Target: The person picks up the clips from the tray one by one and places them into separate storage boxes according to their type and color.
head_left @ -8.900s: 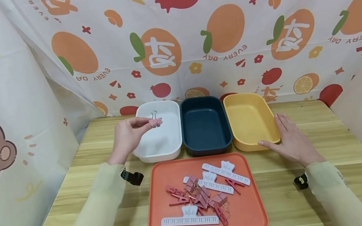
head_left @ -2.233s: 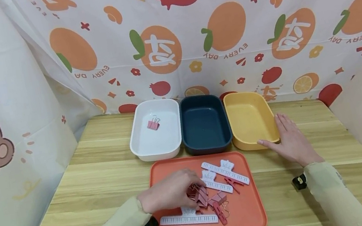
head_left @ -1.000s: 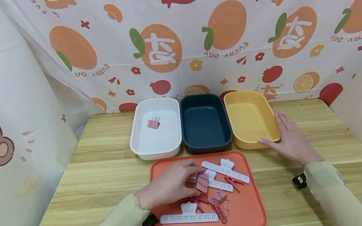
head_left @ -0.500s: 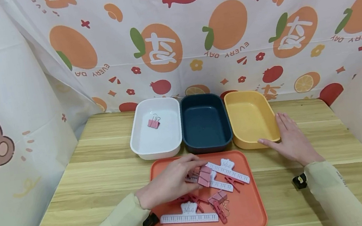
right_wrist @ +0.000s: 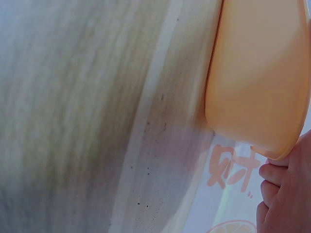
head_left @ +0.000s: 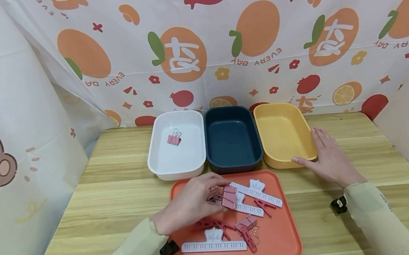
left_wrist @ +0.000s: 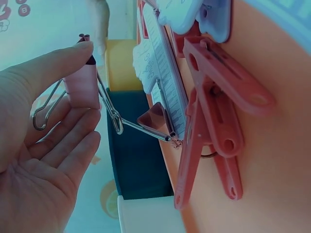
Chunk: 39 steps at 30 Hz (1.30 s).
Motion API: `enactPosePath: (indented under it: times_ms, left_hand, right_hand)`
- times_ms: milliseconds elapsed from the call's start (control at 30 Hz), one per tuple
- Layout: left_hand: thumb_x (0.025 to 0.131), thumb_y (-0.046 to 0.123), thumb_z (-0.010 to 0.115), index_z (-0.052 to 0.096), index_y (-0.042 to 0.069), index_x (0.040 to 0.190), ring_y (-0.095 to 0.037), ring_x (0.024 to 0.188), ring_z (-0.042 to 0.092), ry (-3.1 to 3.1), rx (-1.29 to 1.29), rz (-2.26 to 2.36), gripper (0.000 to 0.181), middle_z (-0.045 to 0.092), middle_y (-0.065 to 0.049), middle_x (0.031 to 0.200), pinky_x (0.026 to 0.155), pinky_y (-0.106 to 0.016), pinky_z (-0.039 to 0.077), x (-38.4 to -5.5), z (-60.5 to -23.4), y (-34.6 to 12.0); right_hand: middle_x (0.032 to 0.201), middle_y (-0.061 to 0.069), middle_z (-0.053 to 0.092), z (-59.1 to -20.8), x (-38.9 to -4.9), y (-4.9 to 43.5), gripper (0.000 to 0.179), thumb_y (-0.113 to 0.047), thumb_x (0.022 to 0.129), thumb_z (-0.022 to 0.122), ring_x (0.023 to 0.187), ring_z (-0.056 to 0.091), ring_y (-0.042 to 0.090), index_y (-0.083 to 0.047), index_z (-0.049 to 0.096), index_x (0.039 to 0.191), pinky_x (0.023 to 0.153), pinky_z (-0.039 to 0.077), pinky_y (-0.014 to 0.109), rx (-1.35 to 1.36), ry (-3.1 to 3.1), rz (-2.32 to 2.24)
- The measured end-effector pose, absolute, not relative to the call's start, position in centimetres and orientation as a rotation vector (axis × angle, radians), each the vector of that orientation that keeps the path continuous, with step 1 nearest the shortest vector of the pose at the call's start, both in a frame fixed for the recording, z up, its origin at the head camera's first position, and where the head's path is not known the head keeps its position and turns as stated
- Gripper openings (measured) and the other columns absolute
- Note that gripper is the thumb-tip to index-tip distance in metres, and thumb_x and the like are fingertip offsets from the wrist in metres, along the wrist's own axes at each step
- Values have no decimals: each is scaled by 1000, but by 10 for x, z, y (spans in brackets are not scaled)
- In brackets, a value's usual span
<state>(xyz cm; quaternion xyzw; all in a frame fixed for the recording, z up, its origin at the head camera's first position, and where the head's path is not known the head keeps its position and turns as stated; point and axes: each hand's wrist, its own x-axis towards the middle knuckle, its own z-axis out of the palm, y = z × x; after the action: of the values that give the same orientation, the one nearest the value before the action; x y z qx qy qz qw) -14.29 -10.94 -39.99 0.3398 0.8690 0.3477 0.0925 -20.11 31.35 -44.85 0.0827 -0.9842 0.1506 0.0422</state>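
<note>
In the head view my left hand (head_left: pixel 196 200) is over the orange tray (head_left: pixel 272 250), pinching a pink binder clip (left_wrist: pixel 81 87) between thumb and fingertips. Its wire handles stick out. One handle reaches toward a second pink binder clip (left_wrist: pixel 153 118); whether they are hooked together I cannot tell. Below lie red clothespins (left_wrist: pixel 214 102), another pink binder clip (head_left: pixel 247 223) and several white piano-key clips (head_left: pixel 213 246). My right hand (head_left: pixel 330 161) rests with straight fingers against the right side of the yellow bin (head_left: pixel 284 135), thumb at its front rim.
Left of the yellow bin stand a dark blue bin (head_left: pixel 232 141) and a white bin (head_left: pixel 166 164), side by side behind the tray. One pink binder clip (head_left: pixel 174 139) lies inside the white bin. A printed cloth (head_left: pixel 215 41) hangs behind the wooden table (head_left: pixel 114 168).
A pink binder clip first held by my left hand now lies in the white bin. That hand has moved to the tray and lifted another binder clip from the pile. My right hand stays put.
</note>
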Motion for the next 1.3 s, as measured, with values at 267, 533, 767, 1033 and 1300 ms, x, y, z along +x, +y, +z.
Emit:
enactPosePath:
  times_ms: [267,533,767,1033,1300]
  left_hand:
    - [78,23,92,71,18,128,-10,107,57,2626,969,1109,55,66,9,121,89,-34,54,-149,-401,-114]
    - [77,20,92,71,20,128,-7,106,56,2615,909,1200,55,65,11,121,88,-30,54,-151,-401,-117]
    - [78,20,92,70,22,129,-9,108,57,2624,841,1219,56,64,12,122,92,-30,52,-152,-399,-118]
    - [78,21,92,70,18,130,-12,110,57,2647,814,1248,57,64,9,122,94,-35,52,-153,-398,-122]
    - [78,18,91,71,14,130,-15,108,58,2668,816,1264,56,64,6,121,89,-35,55,-153,-397,-126]
  right_hand:
    - [164,31,11,-449,-201,314,116,-72,92,55,152,6,43,7,3,159,119,10,60,254,-3014,461]
    - [165,29,8,-448,-201,315,116,-73,92,54,152,4,43,8,4,159,119,9,60,252,-3019,469]
    - [164,30,10,-448,-202,315,115,-72,92,54,152,5,43,8,6,159,119,10,60,259,-3011,468]
    - [164,30,11,-447,-202,314,115,-72,92,55,152,5,43,9,7,158,120,10,59,269,-3011,458]
    - [164,30,12,-449,-202,315,115,-72,92,54,152,5,42,8,6,159,120,10,58,278,-3011,437]
